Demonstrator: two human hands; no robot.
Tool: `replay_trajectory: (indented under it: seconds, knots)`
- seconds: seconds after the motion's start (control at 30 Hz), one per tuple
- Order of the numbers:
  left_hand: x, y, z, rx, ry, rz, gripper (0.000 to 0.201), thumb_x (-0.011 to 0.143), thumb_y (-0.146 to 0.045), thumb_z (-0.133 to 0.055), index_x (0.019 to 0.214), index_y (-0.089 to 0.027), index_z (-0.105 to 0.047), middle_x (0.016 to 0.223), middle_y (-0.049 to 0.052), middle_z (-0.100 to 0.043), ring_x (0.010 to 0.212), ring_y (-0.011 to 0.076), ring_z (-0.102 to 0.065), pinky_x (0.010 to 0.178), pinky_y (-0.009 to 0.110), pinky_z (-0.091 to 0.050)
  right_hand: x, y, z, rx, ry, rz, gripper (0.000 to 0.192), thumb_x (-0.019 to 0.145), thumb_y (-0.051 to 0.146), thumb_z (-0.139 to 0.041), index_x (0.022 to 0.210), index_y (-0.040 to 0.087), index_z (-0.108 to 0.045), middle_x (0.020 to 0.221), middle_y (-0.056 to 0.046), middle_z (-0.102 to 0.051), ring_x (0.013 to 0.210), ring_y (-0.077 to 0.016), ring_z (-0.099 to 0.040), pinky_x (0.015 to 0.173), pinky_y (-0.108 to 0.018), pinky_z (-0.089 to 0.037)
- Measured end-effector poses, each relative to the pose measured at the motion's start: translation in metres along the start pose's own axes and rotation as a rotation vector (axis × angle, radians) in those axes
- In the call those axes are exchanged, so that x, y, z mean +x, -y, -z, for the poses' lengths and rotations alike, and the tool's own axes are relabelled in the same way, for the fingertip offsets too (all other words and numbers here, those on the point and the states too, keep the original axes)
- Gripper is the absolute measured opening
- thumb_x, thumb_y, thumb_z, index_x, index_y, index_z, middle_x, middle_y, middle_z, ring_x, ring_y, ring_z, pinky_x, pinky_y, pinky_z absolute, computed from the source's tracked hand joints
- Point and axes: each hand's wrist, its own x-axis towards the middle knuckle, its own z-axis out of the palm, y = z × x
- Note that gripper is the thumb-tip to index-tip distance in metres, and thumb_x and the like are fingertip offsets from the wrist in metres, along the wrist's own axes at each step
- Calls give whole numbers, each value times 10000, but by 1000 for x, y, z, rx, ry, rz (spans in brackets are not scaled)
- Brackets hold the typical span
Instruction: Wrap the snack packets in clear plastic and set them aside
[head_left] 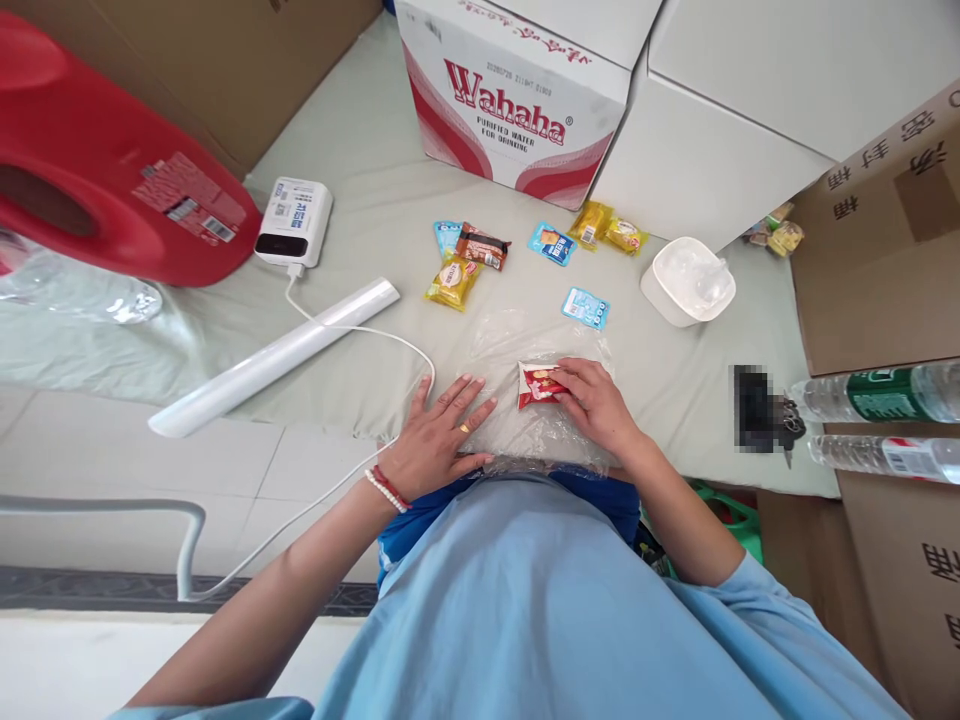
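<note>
A: Obs. 1, left hand (439, 432)?
B: Released, fingers spread, palm flat on the near-left edge of a clear plastic sheet (525, 345) spread on the table (360, 200). It grips nothing.

A: Right hand (596, 400)?
B: Fingers curled over the right end of a red snack packet (538, 385), pinning or pinching it; I cannot tell which. The packet lies on the sheet, between the two hands, touching the right fingertips and apart from the left hand.

A: Beyond the hands?
B: A light blue packet (585, 307) just past the right hand, at the sheet's far edge. Farther out, a row of small packets: yellow packet (453, 281), brown packet (482, 246), another blue packet (552, 243), two yellow ones (607, 228). A Wahaha water carton (517, 95) stands behind them.

A: Sides?
B: White lidded tub (688, 283) beyond and right of the right hand; two water bottles (885, 420) lie well to its right. Left of the left hand, a white roll (274, 357) and a cable (360, 335) running to a power bank (294, 220).
</note>
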Motion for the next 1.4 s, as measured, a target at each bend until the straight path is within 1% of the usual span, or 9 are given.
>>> replay_trajectory:
  seconds: [0.1,0.27,0.33,0.53,0.7,0.8,1.0,1.23,1.4]
  knots:
    - [-5,-3,3,-21,-6,-7,694,982,-584,-546,1562,-212,-459,1660,187,-395,1580,364,-291,1284,667,-70,3,3,13,147,-20,-102,340,1053,347,-496,1310,242,-692,1214,-123,-698,1113,-247,-665,980,-428,-555]
    - [-6,-8,1,-56,-28,-13,666,984,-536,-571,1559,-220,-457,1652,181,-411,1576,357,-303,1288,665,-111,25,-9,16,393,317,-179,357,1037,445,-520,1253,244,-720,1157,-44,-772,1014,-214,-724,906,-358,-574]
    - [-5,-10,0,-63,-30,-15,633,994,-498,-566,1554,-220,-465,1648,182,-417,1571,354,-316,1287,666,-124,35,-17,11,393,369,-213,361,1023,452,-545,1232,223,-728,1115,-43,-781,975,-207,-726,864,-335,-573]
    - [-8,-18,-3,-63,-29,21,476,1016,-308,-522,1482,-218,-553,1629,158,-455,1567,330,-332,1289,648,-171,47,-21,13,18,151,-198,340,1004,460,-598,1161,200,-753,1041,-110,-732,924,-243,-671,850,-393,-545]
    - [-13,-21,-6,-53,-46,19,434,1036,-326,-500,1445,-203,-575,1611,164,-479,1551,309,-369,1289,631,-183,28,-2,13,39,144,70,526,943,509,-698,1394,246,-633,1324,-125,-656,1215,-303,-566,1066,-489,-474]
    - [-15,-20,-8,-89,-2,2,576,1015,-509,-531,1509,-212,-514,1628,172,-453,1559,345,-345,1278,672,-138,18,1,5,19,202,95,464,993,364,-635,1443,265,-581,1369,-127,-631,1231,-305,-553,1049,-498,-474]
    - [-19,-12,-10,-114,61,-39,960,844,-771,-623,1591,-205,-413,1669,210,-364,1560,417,-310,1257,715,-90,16,-7,-3,92,116,66,296,948,212,-590,1238,253,-633,1235,-111,-664,1152,-294,-574,1001,-472,-481]
    - [-20,-14,-12,-89,97,21,635,974,-379,-620,1575,-273,-447,1684,150,-359,1565,343,-334,1283,655,-108,17,-2,-17,82,-16,60,288,939,102,-465,1157,242,-591,1256,-136,-643,1174,-275,-584,996,-491,-501]
    - [-18,-14,-11,-95,99,40,584,1004,-377,-575,1571,-308,-454,1681,118,-371,1560,323,-351,1289,644,-118,9,0,-21,2,43,111,233,984,278,-580,1212,232,-577,1395,-163,-591,1310,-302,-537,1118,-572,-418]
